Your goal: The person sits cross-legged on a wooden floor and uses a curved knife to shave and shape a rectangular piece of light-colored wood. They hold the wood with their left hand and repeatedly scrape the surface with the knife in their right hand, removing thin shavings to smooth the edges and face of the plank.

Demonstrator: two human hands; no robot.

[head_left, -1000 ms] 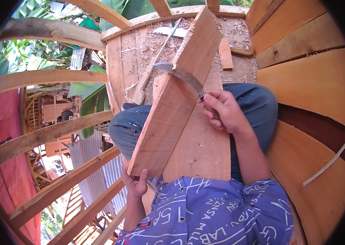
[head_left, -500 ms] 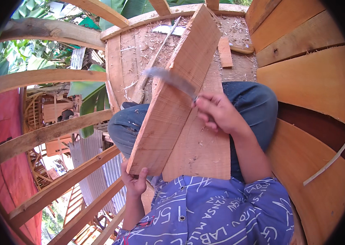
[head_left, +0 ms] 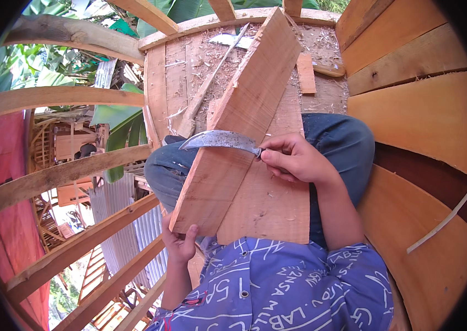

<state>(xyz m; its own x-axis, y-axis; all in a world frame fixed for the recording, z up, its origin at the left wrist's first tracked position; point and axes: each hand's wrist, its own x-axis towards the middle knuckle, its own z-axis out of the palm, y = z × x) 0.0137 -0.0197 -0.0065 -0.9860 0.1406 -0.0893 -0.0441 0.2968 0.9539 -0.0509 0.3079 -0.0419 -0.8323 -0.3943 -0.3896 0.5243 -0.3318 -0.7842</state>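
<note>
Sitting with knees up, you have a long wooden plank (head_left: 233, 132) propped edge-up across your lap, running from near your chest out toward the far wooden platform (head_left: 173, 71). Left side first: your left hand (head_left: 180, 243) clasps the plank's near lower corner, thumb up against its face, fingers wrapped behind, a closed hold. Plank leans against a second, wider board (head_left: 269, 193) lying flat on your jeans (head_left: 335, 138). Middle: curved knife blade (head_left: 219, 139), grey and pitted, lies across the plank's upper edge, tip pointing left, cutting side touching the wood. Right: your right hand (head_left: 294, 160) is closed tight on the knife's handle, which is hidden inside the fist. Far right: curved hull planking (head_left: 415, 116) rises beside you. Wood shavings (head_left: 322, 38) cover the platform beyond the plank's far end.
</note>
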